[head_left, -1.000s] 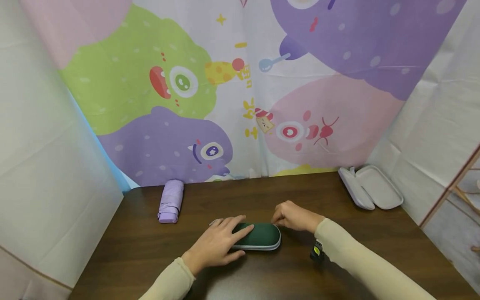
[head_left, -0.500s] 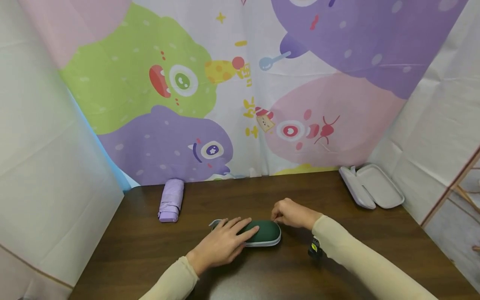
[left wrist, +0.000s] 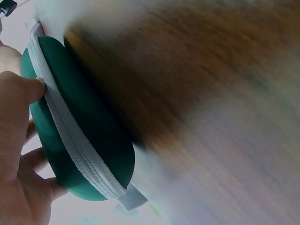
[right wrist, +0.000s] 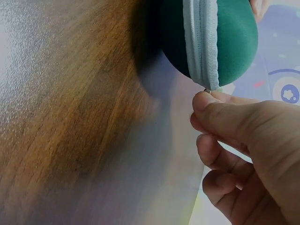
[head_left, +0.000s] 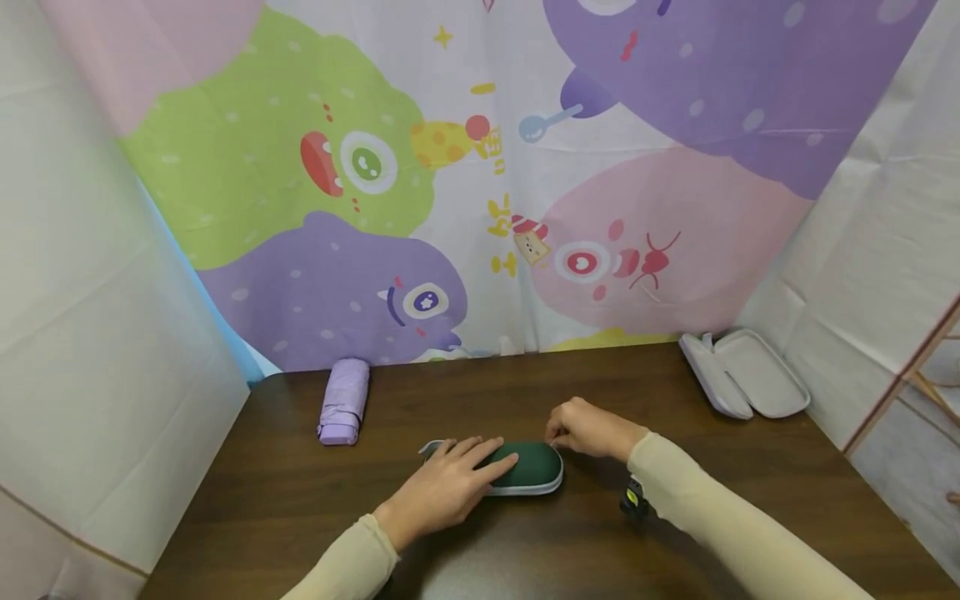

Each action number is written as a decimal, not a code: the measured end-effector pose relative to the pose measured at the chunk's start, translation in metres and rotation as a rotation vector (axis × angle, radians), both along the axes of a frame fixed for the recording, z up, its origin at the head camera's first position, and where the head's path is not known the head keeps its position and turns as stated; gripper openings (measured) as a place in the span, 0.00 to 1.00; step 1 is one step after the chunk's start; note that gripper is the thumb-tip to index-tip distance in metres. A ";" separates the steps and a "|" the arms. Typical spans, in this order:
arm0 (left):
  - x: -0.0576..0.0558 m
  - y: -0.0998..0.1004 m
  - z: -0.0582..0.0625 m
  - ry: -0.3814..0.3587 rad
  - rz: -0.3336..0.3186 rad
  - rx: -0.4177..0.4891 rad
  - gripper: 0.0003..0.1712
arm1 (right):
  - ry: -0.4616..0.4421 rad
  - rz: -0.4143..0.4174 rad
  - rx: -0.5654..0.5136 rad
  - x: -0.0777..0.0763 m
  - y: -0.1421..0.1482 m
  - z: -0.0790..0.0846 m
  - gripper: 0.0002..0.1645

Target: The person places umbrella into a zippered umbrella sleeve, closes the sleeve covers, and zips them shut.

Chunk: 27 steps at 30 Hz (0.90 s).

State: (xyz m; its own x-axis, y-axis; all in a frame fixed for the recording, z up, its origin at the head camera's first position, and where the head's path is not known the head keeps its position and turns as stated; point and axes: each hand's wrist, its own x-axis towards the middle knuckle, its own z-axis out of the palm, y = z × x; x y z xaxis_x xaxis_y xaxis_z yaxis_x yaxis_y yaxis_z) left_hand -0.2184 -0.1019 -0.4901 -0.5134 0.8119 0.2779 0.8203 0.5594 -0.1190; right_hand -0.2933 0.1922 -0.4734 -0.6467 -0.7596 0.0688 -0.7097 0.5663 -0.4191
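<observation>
A case (head_left: 534, 465) lay on the dark table (head_left: 262, 500) before the far curtain (head_left: 637, 175).
The left hand (head_left: 446, 487) spread over the case; the right hand (head_left: 592, 429) pinched its zip pull (right wrist: 207, 90).

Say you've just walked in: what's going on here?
A person is handling a green case on a dark wooden table. Their left hand lies spread over its top, while the right hand pinches what looks like the zip pull at one end. The zip looks closed where it shows. What looks like a folded purple umbrella lies to the left; a pale open case sits far right.
</observation>
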 end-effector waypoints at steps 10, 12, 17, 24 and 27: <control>0.003 0.001 0.000 -0.007 -0.003 0.026 0.32 | -0.023 -0.024 -0.010 0.005 0.008 -0.002 0.06; 0.003 0.000 0.000 -0.016 -0.005 0.030 0.34 | -0.034 -0.035 -0.020 0.005 0.009 -0.005 0.05; 0.002 -0.003 -0.001 -0.032 -0.010 0.029 0.41 | -0.047 -0.053 -0.038 0.006 0.011 -0.007 0.05; 0.001 -0.002 -0.001 -0.014 -0.009 0.052 0.42 | -0.038 -0.051 -0.046 0.007 0.012 -0.009 0.05; 0.001 -0.001 -0.001 -0.017 -0.007 0.061 0.42 | -0.030 -0.057 -0.052 0.009 0.014 -0.009 0.05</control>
